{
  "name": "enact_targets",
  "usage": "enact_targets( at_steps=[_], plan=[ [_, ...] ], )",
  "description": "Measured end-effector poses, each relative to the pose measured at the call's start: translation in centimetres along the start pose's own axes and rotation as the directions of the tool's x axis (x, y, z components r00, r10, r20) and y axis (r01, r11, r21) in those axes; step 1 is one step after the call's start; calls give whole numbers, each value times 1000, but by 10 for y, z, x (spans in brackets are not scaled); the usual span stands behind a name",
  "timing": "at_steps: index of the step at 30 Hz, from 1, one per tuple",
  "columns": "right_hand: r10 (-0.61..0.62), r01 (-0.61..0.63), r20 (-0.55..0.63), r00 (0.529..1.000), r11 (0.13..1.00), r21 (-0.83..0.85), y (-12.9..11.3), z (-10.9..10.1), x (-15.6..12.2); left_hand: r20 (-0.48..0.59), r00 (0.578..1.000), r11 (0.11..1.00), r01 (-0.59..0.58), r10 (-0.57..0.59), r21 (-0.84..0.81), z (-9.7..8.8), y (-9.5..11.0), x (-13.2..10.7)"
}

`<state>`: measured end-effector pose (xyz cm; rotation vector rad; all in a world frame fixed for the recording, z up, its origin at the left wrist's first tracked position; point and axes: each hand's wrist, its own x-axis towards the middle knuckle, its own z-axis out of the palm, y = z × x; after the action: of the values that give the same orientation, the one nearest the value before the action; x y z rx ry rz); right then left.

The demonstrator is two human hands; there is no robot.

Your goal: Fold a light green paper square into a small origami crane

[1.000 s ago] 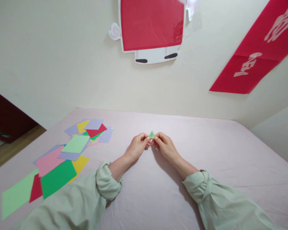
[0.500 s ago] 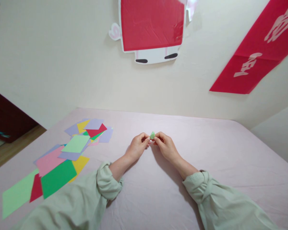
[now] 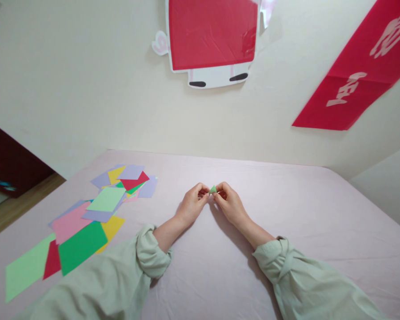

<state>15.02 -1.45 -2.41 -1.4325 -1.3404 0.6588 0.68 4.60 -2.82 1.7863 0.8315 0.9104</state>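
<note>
A small piece of folded green paper [image 3: 213, 190] is held between my two hands just above the middle of the table. My left hand [image 3: 194, 202] pinches its left side between thumb and fingers. From the right, my right hand [image 3: 230, 203] grips it the same way, thumb underneath and index finger on top. Only a small pointed part of the paper shows between the fingertips; its other folds are hidden.
On the left of the table [image 3: 200, 275], which has a pale pink cover, lies a loose spread of coloured paper sheets [image 3: 83, 249], several overlapping. Beyond the far edge rises a wall [image 3: 120, 102] with a red-and-white cutout [image 3: 213, 35] and a red banner [image 3: 353, 80].
The green paper has turned slightly between my fingers and now looks more triangular, with less of it showing. Both hands stay in nearly the same place.
</note>
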Motion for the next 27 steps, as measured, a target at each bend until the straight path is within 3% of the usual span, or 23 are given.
enact_targets(
  at_steps=[5, 12, 20, 27],
  plan=[
    [-58, 53, -37, 998, 992, -118, -1, -1, 0, -126, 989, 995, -69, 77, 68, -1, 7, -1],
    [-105, 101, -4, 994, 963, -251, 3, 0, 0, -76, 986, 985, -140, 148, 97, 1, 12, -4],
    [-142, 144, 30, 989, 936, -321, -3, -1, -3, -36, 989, 986, -136, 140, 92, 1, 5, -4],
    [-166, 168, 33, 985, 929, -331, -1, -1, -3, -51, 991, 990, -122, 126, 74, 1, 11, -5]
  ],
)
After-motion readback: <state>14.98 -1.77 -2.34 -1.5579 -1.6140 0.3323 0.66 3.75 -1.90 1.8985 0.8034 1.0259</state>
